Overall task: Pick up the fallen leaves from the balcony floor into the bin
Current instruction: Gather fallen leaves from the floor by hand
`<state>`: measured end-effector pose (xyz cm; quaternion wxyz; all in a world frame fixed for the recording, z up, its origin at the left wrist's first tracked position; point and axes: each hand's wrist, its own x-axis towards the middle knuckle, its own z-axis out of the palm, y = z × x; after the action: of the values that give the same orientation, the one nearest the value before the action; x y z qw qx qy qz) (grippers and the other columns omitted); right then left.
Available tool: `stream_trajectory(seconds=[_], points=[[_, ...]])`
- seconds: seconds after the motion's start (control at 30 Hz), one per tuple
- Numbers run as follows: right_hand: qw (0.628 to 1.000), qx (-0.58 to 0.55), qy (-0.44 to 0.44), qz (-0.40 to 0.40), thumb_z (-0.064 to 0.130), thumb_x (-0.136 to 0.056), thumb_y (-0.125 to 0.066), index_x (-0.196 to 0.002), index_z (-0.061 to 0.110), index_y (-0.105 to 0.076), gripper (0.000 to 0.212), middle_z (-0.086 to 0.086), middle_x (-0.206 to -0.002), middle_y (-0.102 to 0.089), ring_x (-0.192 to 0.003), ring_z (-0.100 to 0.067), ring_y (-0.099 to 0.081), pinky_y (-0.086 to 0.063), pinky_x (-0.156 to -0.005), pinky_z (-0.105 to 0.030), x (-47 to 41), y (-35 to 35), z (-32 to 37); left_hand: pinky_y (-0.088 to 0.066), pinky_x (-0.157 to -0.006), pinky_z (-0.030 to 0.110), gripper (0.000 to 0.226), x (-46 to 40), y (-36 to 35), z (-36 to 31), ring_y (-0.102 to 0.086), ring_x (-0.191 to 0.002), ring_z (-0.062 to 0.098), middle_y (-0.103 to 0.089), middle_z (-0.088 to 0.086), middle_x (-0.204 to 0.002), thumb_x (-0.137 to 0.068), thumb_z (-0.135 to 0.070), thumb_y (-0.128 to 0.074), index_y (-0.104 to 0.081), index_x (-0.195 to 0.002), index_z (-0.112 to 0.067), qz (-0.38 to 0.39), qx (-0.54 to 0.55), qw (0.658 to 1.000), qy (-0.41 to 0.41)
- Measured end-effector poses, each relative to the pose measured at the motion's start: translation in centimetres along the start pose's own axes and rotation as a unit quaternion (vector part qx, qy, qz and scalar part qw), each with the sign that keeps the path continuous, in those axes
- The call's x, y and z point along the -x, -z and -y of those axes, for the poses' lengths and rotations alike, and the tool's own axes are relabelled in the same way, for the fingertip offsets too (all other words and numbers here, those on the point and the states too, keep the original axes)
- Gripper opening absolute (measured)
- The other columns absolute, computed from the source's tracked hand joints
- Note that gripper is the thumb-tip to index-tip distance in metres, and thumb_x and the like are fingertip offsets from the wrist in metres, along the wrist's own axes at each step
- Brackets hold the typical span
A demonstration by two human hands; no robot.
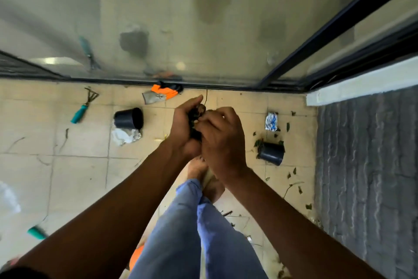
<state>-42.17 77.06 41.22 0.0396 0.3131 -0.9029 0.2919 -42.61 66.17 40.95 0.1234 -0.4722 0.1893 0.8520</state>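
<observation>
My left hand [181, 123] is cupped around a dark clump of leaves [195, 121], with a thin stem sticking up from it. My right hand [222, 140] is curled against that same clump from the right, fingertips pinching into it. Both hands are held together above the tiled balcony floor [79, 165]. Several small green leaves [294, 171] lie scattered on the tiles at the right, near the grey wall. No bin is in sight.
Two black plastic pots lie tipped over, one at the left [129, 118] beside crumpled white paper, one at the right [271, 153]. An orange-grey glove [161, 94] lies by the glass door track. A teal-handled hand rake [83, 106] and a wrapper [271, 121] lie on the floor.
</observation>
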Motion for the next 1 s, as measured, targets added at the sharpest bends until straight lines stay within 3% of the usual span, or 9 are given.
stream_trajectory(seconds=[0.13,0.27,0.33,0.43,0.57,0.67,0.77,0.9,1.0], points=[[0.994,-0.041,0.076,0.072,0.001,-0.086,-0.065,-0.086,0.006,-0.069,0.007,-0.010,-0.095,-0.066,-0.085,-0.028,-0.053,-0.045,-0.072,-0.039,-2.7,4.1,5.7,-0.032,-0.051,0.019,0.041,7.4,-0.8,-3.2,-0.040,-0.048,0.010,-0.038,-0.007,-0.046,-0.095,-0.027,-0.058,-0.036,-0.060,-0.022,-0.017,0.060,0.997,-0.042],[0.971,-0.145,0.070,0.179,-0.011,-0.081,-0.059,-0.107,-0.005,-0.070,0.030,-0.018,-0.114,-0.065,-0.106,-0.026,-0.052,-0.032,-0.095,-0.012,-3.8,7.2,12.2,-0.037,-0.054,0.020,0.055,13.3,0.6,-6.2,-0.046,-0.042,0.010,-0.044,-0.006,-0.043,-0.098,-0.027,-0.049,-0.045,-0.045,-0.019,-0.004,0.120,0.989,-0.085],[0.965,-0.121,0.098,0.209,-0.011,-0.072,-0.062,-0.113,-0.001,-0.070,0.044,-0.014,-0.121,-0.066,-0.109,-0.026,-0.055,-0.039,-0.095,-0.021,-4.2,8.0,15.1,-0.040,-0.055,0.021,0.057,15.8,1.7,-7.2,-0.049,-0.043,0.011,-0.047,-0.005,-0.045,-0.099,-0.029,-0.046,-0.049,-0.043,-0.017,0.010,0.153,0.982,-0.111],[0.973,-0.121,0.110,0.163,0.004,-0.082,-0.060,-0.107,0.008,-0.076,0.030,-0.007,-0.110,-0.073,-0.099,-0.023,-0.067,-0.053,-0.086,-0.031,-5.5,8.6,18.8,-0.046,-0.046,0.015,0.065,19.4,2.6,-8.4,-0.053,-0.039,0.012,-0.051,-0.003,-0.043,-0.103,-0.029,-0.041,-0.053,-0.041,-0.014,0.011,0.196,0.971,-0.140],[0.978,-0.160,0.121,0.055,0.014,-0.089,-0.050,-0.089,0.007,-0.079,0.030,-0.006,-0.088,-0.076,-0.079,-0.021,-0.069,-0.057,-0.070,-0.031,-7.0,8.5,24.6,-0.043,-0.042,0.014,0.062,23.9,4.4,-11.1,-0.049,-0.035,0.010,-0.046,-0.004,-0.040,-0.103,-0.027,-0.043,-0.049,-0.043,-0.016,-0.025,0.245,0.954,-0.173],[0.977,-0.169,0.129,0.024,0.010,-0.085,-0.072,-0.081,0.012,-0.072,0.004,0.000,-0.083,-0.068,-0.080,-0.019,-0.058,-0.049,-0.069,-0.032,-8.1,7.1,29.7,-0.043,-0.039,0.014,0.059,28.0,7.1,-13.9,-0.048,-0.033,0.012,-0.043,-0.002,-0.040,-0.103,-0.024,-0.045,-0.048,-0.044,-0.015,-0.023,0.263,0.942,-0.205],[0.974,-0.186,0.115,0.052,0.018,-0.075,-0.085,-0.084,0.015,-0.059,0.028,0.002,-0.093,-0.056,-0.093,-0.015,-0.047,-0.034,-0.077,-0.015,-9.2,6.0,35.8,-0.047,-0.044,0.016,0.056,32.0,11.0,-16.8,-0.051,-0.039,0.015,-0.045,0.001,-0.044,-0.101,-0.027,-0.045,-0.051,-0.047,-0.014,-0.024,0.268,0.935,-0.233],[0.922,-0.332,0.113,0.166,0.012,-0.085,-0.068,-0.128,0.019,-0.061,0.044,0.004,-0.129,-0.056,-0.125,-0.009,-0.051,-0.043,-0.103,-0.018,-9.2,4.3,44.9,-0.044,-0.046,0.017,0.053,37.5,17.5,-20.1,-0.049,-0.043,0.013,-0.046,0.001,-0.049,-0.098,-0.026,-0.043,-0.052,-0.047,-0.015,-0.059,0.296,0.906,-0.296],[0.854,-0.433,0.044,0.286,0.019,-0.089,-0.052,-0.137,0.029,-0.059,0.050,0.013,-0.137,-0.059,-0.131,-0.007,-0.052,-0.044,-0.109,-0.031,-8.0,2.3,53.0,-0.043,-0.050,0.022,0.030,42.7,21.8,-22.8,-0.048,-0.053,0.013,-0.042,0.003,-0.060,-0.090,-0.019,-0.046,-0.053,-0.061,-0.016,-0.022,0.302,0.884,-0.357]])
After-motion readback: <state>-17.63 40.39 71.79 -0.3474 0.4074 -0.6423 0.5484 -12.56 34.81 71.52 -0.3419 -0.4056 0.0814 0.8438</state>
